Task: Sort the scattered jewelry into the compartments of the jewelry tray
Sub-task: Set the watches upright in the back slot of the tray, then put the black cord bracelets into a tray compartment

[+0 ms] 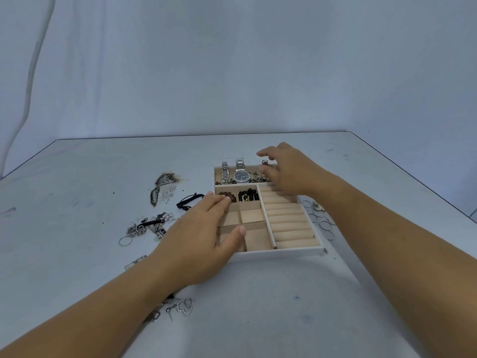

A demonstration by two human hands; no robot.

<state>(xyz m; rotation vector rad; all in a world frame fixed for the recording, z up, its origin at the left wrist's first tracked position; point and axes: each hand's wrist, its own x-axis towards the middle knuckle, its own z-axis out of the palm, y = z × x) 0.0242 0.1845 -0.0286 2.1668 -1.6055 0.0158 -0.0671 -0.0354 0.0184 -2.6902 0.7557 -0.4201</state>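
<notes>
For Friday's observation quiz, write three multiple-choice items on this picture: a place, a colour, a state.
1. Where do the thin hoops lie? A in a bowl; B on the table, right of the tray; C on a wrist.
2. The beads beside the brown beads are: A red; B white; C black.
3. The ring rolls in view are: A bare; B full; C lidded.
B: they lie outside the tray's right wall. C: a black strand fills the next compartment. A: nothing sits between them.

Bare forearms, from 8 and 4 o'clock, end in the left hand [198, 239] and right hand [289, 171], nails short.
</notes>
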